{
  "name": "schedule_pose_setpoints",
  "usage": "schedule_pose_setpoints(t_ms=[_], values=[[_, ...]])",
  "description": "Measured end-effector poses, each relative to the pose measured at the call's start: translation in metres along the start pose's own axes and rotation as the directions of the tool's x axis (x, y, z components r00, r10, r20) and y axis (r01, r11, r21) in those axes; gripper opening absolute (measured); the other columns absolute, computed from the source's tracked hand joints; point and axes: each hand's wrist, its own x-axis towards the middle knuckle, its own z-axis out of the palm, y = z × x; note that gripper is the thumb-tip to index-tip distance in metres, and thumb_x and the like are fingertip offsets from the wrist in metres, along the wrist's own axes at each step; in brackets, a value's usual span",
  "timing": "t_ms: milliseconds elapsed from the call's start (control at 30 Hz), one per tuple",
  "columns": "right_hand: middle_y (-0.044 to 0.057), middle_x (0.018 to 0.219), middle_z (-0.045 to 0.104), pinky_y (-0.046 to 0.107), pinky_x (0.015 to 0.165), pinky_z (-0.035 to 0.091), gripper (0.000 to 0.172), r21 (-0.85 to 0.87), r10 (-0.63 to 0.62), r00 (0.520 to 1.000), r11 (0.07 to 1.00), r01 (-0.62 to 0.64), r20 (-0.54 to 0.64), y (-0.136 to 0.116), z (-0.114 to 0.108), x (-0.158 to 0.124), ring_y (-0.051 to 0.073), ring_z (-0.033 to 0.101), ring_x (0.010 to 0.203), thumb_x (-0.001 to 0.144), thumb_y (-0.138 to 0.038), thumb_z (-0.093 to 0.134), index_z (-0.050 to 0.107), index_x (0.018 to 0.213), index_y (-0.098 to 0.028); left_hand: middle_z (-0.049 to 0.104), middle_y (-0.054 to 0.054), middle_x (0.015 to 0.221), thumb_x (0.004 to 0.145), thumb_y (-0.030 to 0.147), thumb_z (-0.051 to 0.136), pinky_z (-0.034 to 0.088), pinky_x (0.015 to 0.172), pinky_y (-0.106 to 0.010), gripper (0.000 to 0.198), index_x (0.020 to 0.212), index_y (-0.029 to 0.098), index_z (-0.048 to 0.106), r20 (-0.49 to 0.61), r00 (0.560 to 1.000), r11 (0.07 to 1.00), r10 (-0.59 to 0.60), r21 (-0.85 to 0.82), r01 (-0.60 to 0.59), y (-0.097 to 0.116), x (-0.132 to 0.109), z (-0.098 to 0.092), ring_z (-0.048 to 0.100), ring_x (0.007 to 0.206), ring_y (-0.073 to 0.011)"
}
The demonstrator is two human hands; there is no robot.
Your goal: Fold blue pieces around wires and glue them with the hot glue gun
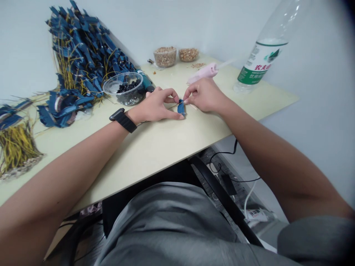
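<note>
My left hand [156, 107] and right hand [204, 95] were close together, their fingertips pinching a small blue piece [181, 108] and a thin wire [173, 107] over the tabletop [155, 147]. A clear bowl [123, 88] of black beads sat just beyond my left hand, and a pink glue gun [202, 72] lay beyond my right.

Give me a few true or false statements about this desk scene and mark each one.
A black strapped watch sits on the left wrist. True.
The left hand and right hand both touch a small flat blue piece. True.
The right hand grips a pale pink glue gun. False: the gun lies beyond that hand.
A clear round plastic bowl holds pale grains. False: it holds dark pieces.
A clear plastic bottle with a green label stands left of the bowl. False: it stands to the right of both hands.
</note>
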Motion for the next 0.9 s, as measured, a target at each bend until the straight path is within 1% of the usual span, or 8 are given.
schedule_pose_setpoints(t_ms=[233,367,533,767,900], values=[[0.006,0.084,0.073,0.046,0.082,0.045,0.006,0.012,0.002,1.0,1.0,-0.002,-0.002,-0.0016,-0.0009,-0.0018,0.026,0.061,0.082,0.105,-0.018,0.099,0.102,0.108,-0.022,0.092,-0.007,0.129,0.081,0.069,0.111,0.038,0.139,-0.073,0.066,0.122,0.03,0.077,0.0,1.0,1.0,0.0,0.001,0.0,-0.0001,-0.0001,-0.0001,0.061,0.148,-0.0469],[0.006,0.083,0.071,0.047,0.081,0.044,0.006,0.02,0.006,1.0,1.0,-0.006,-0.006,-0.0016,-0.0011,-0.0026,0.025,0.058,0.079,0.104,-0.017,0.098,0.101,0.105,-0.022,0.092,-0.007,0.129,0.08,0.067,0.112,0.038,0.139,-0.074,0.065,0.121,0.03,0.077,-0.008,1.0,1.0,-0.006,0.003,0.006,0.001,-0.0003,0.0001,0.062,0.148,-0.047],[0.005,0.081,0.068,0.046,0.08,0.044,0.008,0.011,0.015,1.0,1.0,-0.015,-0.001,-0.0015,-0.0009,-0.0025,0.024,0.055,0.078,0.104,-0.017,0.097,0.102,0.108,-0.023,0.094,-0.008,0.129,0.08,0.069,0.112,0.038,0.14,-0.078,0.064,0.12,0.031,0.079,-0.01,1.0,1.0,-0.006,-0.009,0.006,0.0013,-0.0002,0.0003,0.062,0.15,-0.0485],[0.007,0.086,0.074,0.047,0.082,0.047,0.003,0.005,0.005,1.0,1.0,-0.005,-0.01,-0.001,-0.0016,-0.0024,0.026,0.061,0.082,0.105,-0.023,0.098,0.101,0.106,-0.024,0.094,-0.008,0.128,0.078,0.072,0.112,0.038,0.14,-0.078,0.066,0.12,0.032,0.08,-0.006,1.0,1.0,-0.011,-0.007,0.011,0.002,-0.0005,-0.0005,0.063,0.15,-0.0485],[0.006,0.085,0.073,0.047,0.082,0.047,0.005,0.006,-0.004,1.0,1.0,0.004,0.0,-0.0012,-0.0024,-0.0027,0.026,0.06,0.082,0.104,-0.023,0.097,0.101,0.107,-0.024,0.091,-0.007,0.12,0.079,0.07,0.112,0.039,0.14,-0.077,0.063,0.117,0.031,0.08,-0.01,1.0,1.0,-0.008,0.001,0.008,0.0027,-0.0004,-0.0005,0.063,0.148,-0.0478]])
